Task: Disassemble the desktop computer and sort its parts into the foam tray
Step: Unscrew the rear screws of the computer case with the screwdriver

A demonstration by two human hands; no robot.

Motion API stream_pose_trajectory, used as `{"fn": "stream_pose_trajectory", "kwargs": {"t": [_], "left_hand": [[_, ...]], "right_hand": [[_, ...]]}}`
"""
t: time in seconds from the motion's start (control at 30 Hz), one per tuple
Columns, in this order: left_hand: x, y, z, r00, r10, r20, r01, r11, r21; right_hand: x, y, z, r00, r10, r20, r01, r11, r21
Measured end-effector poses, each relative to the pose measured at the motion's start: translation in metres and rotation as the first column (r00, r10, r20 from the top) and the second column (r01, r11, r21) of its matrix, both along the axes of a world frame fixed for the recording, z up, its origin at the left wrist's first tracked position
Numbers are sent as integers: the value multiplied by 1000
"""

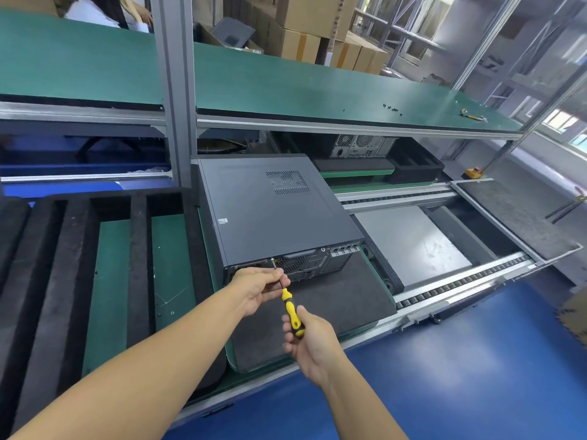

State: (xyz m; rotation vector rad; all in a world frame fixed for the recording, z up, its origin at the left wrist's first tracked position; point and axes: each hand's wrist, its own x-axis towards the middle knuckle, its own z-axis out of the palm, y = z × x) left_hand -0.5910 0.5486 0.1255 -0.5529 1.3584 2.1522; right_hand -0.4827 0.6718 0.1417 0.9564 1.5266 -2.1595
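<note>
at the computer (pixel 273 214) rear — left hand (pixel 255 289) and right hand (pixel 314 342) hold screwdriver (pixel 290 308).

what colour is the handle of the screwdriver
Yellow with black inserts; the head view shows the screwdriver handle gripped by the right hand.

I see a glossy blue floor (pixel 476 360) along the near side. A green shelf (pixel 286 81) runs across above, carried on a grey post (pixel 178 90). Behind it stand stacked cardboard boxes (pixel 311 23) and metal racking (pixel 409 30). Windows (pixel 562 120) at the far right let in daylight. Roller rails (pixel 460 285) border a grey plate (pixel 409 242) to my right. A person in white (pixel 92 11) stands beyond the shelf, top left.
</note>
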Motion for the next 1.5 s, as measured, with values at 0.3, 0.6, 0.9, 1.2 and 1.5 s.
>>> {"fn": "stream_pose_trajectory", "kwargs": {"t": [0.3,0.6,0.9,1.2,1.5], "left_hand": [[-1,-3,2,999,-50,1,50,999,8],[-3,0,0,1000,2,19,-3,999,50],[0,-1,0,994,-100,-34,99,995,-24],[0,5,6,998,-67,-5,67,998,-6],[-2,1,5,993,-118,-16,117,990,-81]], "right_hand": [[-3,-15,0,995,-27,-93,46,979,200],[3,-8,-7,999,10,50,-4,994,-113],[4,-1,-13,986,-111,-122,120,990,73],[6,-4,-3,996,-88,33,92,988,-126],[-2,-11,-1,989,-110,-103,124,983,133]]}}
